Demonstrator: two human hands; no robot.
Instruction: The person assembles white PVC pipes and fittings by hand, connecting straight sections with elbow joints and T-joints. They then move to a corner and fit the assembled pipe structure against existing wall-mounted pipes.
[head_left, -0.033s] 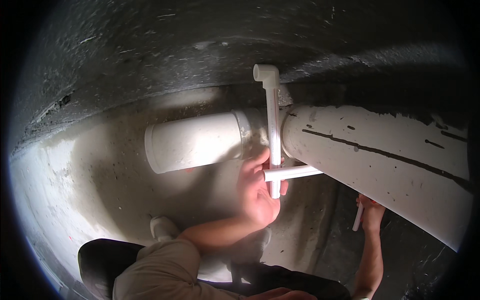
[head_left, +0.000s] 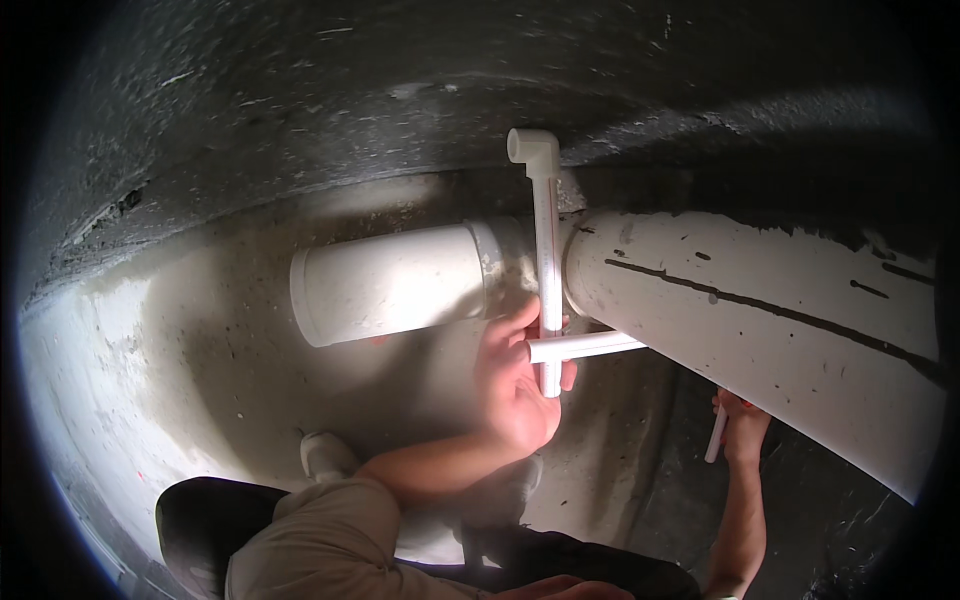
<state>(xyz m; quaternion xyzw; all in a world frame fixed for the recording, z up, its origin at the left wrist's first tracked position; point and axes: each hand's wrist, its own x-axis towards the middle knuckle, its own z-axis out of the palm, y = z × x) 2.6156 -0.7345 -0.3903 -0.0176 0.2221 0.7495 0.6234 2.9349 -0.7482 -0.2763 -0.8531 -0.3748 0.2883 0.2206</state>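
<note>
My left hand (head_left: 515, 385) is closed around a slim white pipe (head_left: 546, 250) that stands upright in the picture. A white elbow fitting (head_left: 536, 150) caps its far end. A second slim white pipe (head_left: 600, 343) crosses in front of it at the palm and runs right, behind the large pipe; whether the fingers also grip this one is unclear. Low on the right, my right hand (head_left: 741, 425) is closed, its fingers partly hidden by the large pipe. A thin whitish rod-like piece (head_left: 716, 438) sticks down beside it, with a small red spot by the fingers.
A thick white pipe (head_left: 780, 320) with dark streaks slants across the right side. To the left lies a shorter wide white pipe section (head_left: 390, 285) on the pale concrete floor (head_left: 270, 380). A rough dark wall (head_left: 400, 90) curves along the far side. My shoe (head_left: 328, 457) shows near the lower left.
</note>
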